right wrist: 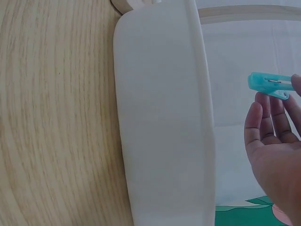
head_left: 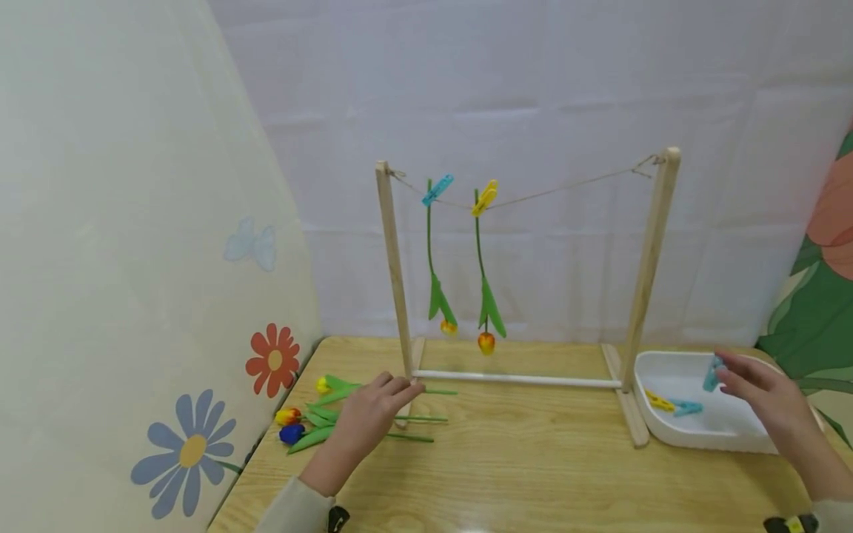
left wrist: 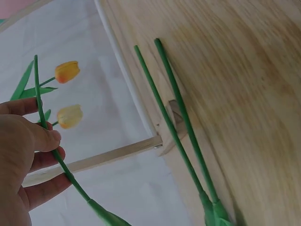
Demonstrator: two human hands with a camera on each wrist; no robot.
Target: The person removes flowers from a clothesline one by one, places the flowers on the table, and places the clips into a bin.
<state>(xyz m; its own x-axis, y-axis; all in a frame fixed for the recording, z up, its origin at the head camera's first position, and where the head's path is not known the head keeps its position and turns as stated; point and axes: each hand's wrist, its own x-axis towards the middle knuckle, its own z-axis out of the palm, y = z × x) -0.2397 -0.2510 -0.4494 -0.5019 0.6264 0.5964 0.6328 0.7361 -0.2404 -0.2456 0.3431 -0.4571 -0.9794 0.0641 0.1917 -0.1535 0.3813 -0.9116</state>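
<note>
My left hand (head_left: 372, 416) pinches the green stem of an artificial yellow tulip (head_left: 323, 385), thumb on one side and fingers on the other. Below it on the table lie a red-yellow tulip (head_left: 289, 417) and a blue tulip (head_left: 291, 434), stems pointing right. Over the white tray (head_left: 706, 438), my right hand (head_left: 766, 392) holds a light-blue clothespin (right wrist: 263, 83) between thumb and fingertips. Two tulips hang head-down from a string (head_left: 566, 187), one by a blue clothespin (head_left: 437, 191), the other by a yellow clothespin (head_left: 485, 198).
A wooden frame with left post (head_left: 395, 266) and right post (head_left: 649, 274) carries the string. A white bar (head_left: 520, 379) joins the posts low down. Inside the tray lie a yellow clothespin (head_left: 660, 400) and a blue one (head_left: 686, 408). A flowered panel (head_left: 166, 333) borders the left.
</note>
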